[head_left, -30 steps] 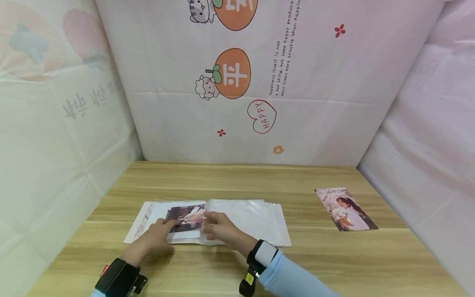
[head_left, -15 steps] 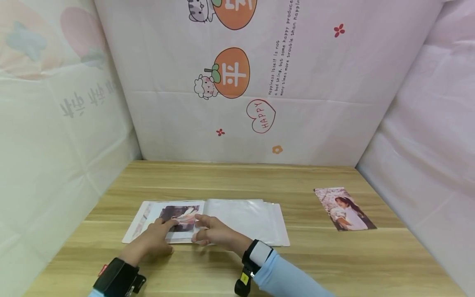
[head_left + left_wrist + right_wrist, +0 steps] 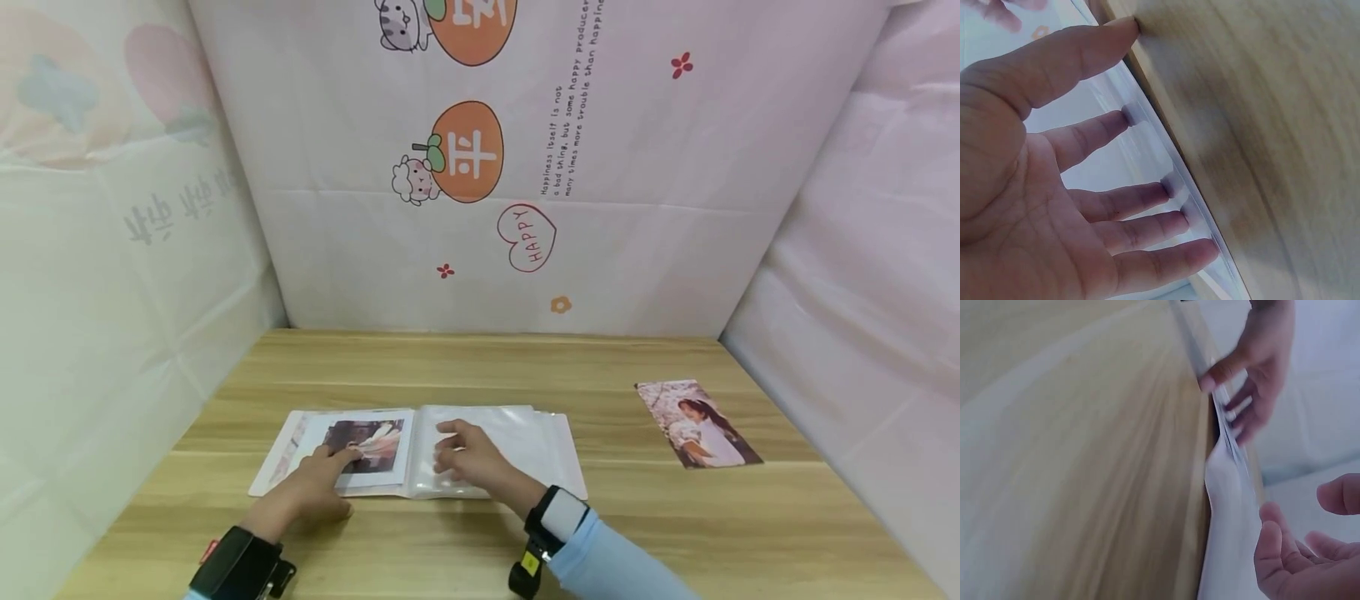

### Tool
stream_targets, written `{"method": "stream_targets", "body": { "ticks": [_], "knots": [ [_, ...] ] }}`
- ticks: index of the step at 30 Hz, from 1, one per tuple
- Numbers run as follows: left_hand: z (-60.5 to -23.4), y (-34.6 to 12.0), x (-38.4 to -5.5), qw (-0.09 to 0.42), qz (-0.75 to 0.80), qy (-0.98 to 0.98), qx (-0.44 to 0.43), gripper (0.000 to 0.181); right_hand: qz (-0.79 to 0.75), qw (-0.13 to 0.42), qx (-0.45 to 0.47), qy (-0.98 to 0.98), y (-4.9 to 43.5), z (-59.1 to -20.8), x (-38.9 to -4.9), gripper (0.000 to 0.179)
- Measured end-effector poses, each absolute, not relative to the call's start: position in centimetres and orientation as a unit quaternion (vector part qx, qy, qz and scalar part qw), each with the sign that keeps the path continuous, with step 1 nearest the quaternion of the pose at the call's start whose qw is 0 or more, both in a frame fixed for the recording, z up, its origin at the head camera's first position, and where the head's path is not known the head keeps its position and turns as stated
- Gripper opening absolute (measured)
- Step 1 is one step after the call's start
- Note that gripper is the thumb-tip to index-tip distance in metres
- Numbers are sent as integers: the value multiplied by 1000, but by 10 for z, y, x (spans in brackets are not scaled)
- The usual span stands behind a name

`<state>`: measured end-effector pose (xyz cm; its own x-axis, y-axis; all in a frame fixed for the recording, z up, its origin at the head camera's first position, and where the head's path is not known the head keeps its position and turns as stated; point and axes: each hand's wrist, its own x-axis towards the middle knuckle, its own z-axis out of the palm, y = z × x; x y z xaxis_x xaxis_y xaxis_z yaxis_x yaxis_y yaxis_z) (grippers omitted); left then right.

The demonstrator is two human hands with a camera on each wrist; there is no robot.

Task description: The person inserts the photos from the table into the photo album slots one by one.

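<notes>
An open photo album (image 3: 517,437) lies flat on the table, with clear pocket pages. On its left page sits a dark photo (image 3: 384,440) of a figure in pale pink, framed by white. The left hand (image 3: 311,492) rests its fingertips on that page and partly covers the photo's left side; in the left wrist view its fingers are straight and spread. Over the right page hovers the right hand (image 3: 476,458), fingers loosely bent and holding nothing. In the right wrist view, the right hand (image 3: 1310,556) is apart from the album's pale page edge (image 3: 1229,506).
A loose photo (image 3: 701,423) of a person among blossoms lies at the right of the wooden table (image 3: 480,367). Cloth-covered walls stand at the back (image 3: 360,250), left and right. Both wrists wear black straps with cameras.
The dark photo has shifted left within the left page. The right hand first followed it left, touching near its right edge, then moved away right over the other page. The left hand stays put.
</notes>
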<state>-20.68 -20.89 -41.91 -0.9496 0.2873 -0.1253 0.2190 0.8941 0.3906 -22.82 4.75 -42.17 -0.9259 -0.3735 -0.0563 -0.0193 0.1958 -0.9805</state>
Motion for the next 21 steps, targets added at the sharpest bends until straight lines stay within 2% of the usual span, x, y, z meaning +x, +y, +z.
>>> {"method": "stream_targets", "body": {
  "ticks": [9, 14, 21],
  "knots": [
    [-417, -210, -204, 101, 184, 970, 123, 75, -521, 23, -80, 849, 109, -425, -249, 33],
    [-420, -212, -206, 116, 191, 968, 117, 74, -493, -12, -45, 869, 145, -421, -255, 33],
    [-422, -212, -208, 116, 189, 968, 121, 73, -406, -42, -9, 913, 215, -423, -262, 43]
  ]
}}
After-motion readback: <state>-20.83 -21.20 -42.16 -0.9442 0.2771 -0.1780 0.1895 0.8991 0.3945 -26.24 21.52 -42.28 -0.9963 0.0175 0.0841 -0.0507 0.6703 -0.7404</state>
